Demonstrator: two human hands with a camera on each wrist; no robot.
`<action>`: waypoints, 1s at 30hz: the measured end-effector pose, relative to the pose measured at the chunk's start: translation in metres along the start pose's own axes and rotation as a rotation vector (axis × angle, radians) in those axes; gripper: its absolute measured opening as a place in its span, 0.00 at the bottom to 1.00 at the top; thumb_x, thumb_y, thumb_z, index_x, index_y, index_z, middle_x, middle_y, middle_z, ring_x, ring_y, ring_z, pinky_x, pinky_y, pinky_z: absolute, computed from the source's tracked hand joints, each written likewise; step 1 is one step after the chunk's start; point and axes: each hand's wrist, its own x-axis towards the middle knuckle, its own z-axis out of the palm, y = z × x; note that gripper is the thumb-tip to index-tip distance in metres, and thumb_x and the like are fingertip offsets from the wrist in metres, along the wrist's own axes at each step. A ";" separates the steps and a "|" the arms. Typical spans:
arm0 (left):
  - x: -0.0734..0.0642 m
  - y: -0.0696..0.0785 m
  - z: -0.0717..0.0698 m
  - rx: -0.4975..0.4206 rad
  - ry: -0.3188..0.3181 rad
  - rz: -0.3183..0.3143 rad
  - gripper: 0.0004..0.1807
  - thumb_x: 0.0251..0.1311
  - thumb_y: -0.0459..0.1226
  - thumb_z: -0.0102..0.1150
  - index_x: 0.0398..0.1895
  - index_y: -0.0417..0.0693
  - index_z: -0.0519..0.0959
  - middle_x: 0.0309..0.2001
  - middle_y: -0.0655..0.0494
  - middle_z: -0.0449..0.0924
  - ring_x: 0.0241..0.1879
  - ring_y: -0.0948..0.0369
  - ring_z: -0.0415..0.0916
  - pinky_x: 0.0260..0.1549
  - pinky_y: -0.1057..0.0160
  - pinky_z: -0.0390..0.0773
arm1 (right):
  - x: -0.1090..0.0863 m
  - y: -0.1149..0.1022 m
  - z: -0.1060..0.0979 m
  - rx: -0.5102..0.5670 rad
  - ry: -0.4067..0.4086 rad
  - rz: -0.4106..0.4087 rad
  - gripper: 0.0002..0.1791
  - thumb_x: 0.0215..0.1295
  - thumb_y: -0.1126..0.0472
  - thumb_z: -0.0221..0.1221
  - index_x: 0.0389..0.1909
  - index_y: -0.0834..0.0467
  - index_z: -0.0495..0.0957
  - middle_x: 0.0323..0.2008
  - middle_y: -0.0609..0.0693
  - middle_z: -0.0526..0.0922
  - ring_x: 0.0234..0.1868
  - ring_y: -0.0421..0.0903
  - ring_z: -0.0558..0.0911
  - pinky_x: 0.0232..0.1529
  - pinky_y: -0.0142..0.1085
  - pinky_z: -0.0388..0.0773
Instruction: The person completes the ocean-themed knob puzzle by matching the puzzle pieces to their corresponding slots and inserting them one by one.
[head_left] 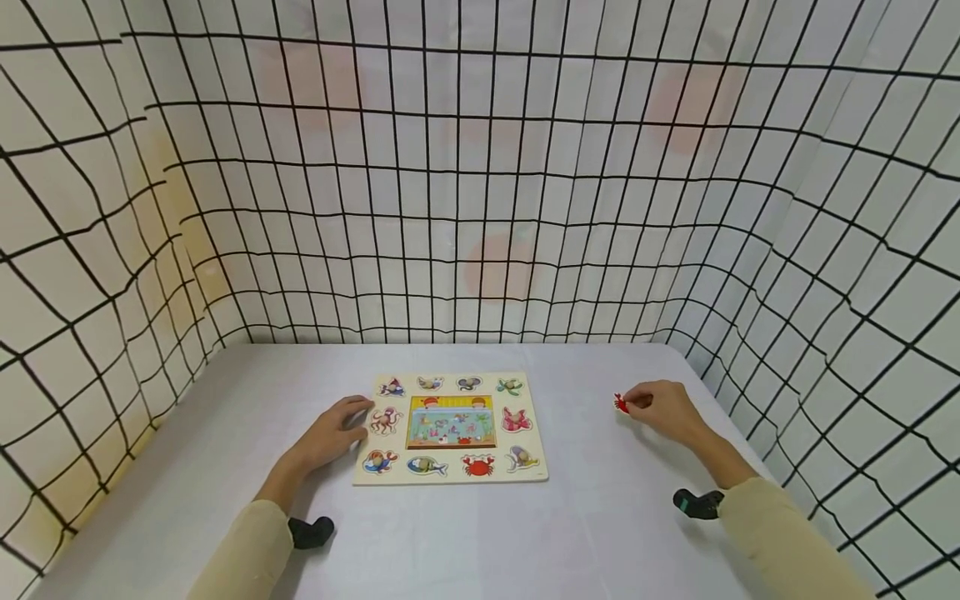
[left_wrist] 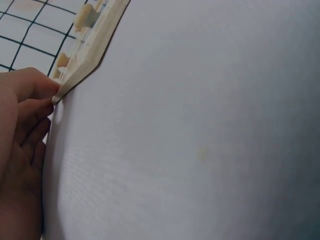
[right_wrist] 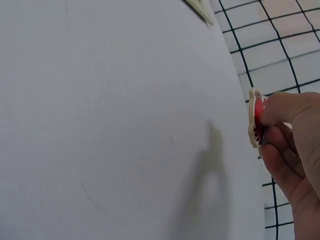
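Observation:
My right hand (head_left: 663, 408) pinches a red crab puzzle piece (head_left: 621, 403) between thumb and fingertips, raised over the right part of the table. In the right wrist view the crab piece (right_wrist: 255, 119) stands on edge, showing its pale wooden rim, and its shadow falls on the cloth. A wooden sea-animal puzzle board (head_left: 452, 383) lies flat left of the middle. At its left edge rests my left hand (head_left: 330, 433), fingers loosely bent, fingertips right at the board's side. Several animal pieces with knobs sit around the board; a red crab picture (head_left: 477, 465) shows along its near row.
White cloth covers the table (head_left: 480, 542). Black wire grid panels (head_left: 480, 192) with white sheeting behind them stand at the back and both sides. A black wrist device sits on each sleeve, the left one (head_left: 311, 532) and the right one (head_left: 697, 503).

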 end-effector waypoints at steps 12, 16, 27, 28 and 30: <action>0.001 0.000 0.000 0.000 0.000 0.008 0.30 0.68 0.34 0.57 0.73 0.35 0.69 0.75 0.35 0.61 0.77 0.34 0.49 0.73 0.34 0.49 | 0.009 -0.033 0.008 0.021 -0.009 -0.039 0.04 0.61 0.69 0.67 0.35 0.60 0.88 0.31 0.45 0.86 0.32 0.44 0.81 0.34 0.34 0.83; 0.001 -0.001 0.000 0.001 0.000 0.005 0.30 0.68 0.34 0.57 0.73 0.35 0.69 0.75 0.36 0.61 0.77 0.35 0.49 0.74 0.34 0.49 | 0.012 -0.041 0.010 0.033 -0.027 -0.040 0.04 0.61 0.69 0.67 0.35 0.60 0.88 0.31 0.45 0.85 0.32 0.44 0.81 0.33 0.34 0.83; -0.001 0.002 -0.001 -0.013 0.000 0.007 0.30 0.68 0.33 0.57 0.73 0.34 0.69 0.75 0.36 0.61 0.77 0.35 0.49 0.74 0.34 0.49 | 0.017 -0.059 0.019 0.033 -0.072 -0.075 0.04 0.60 0.67 0.67 0.36 0.60 0.88 0.32 0.46 0.86 0.33 0.43 0.81 0.35 0.34 0.83; -0.001 0.002 -0.001 -0.014 0.001 0.006 0.30 0.68 0.33 0.57 0.73 0.34 0.69 0.75 0.36 0.61 0.77 0.35 0.49 0.74 0.34 0.49 | 0.017 -0.061 0.020 0.033 -0.071 -0.073 0.04 0.60 0.67 0.68 0.36 0.59 0.88 0.32 0.46 0.86 0.33 0.43 0.81 0.35 0.33 0.84; -0.001 0.002 -0.001 -0.011 0.001 0.006 0.30 0.68 0.33 0.57 0.73 0.34 0.69 0.75 0.36 0.61 0.77 0.35 0.49 0.74 0.34 0.49 | 0.017 -0.064 0.022 0.033 -0.075 -0.085 0.04 0.60 0.68 0.68 0.36 0.60 0.88 0.33 0.47 0.86 0.33 0.43 0.81 0.36 0.33 0.84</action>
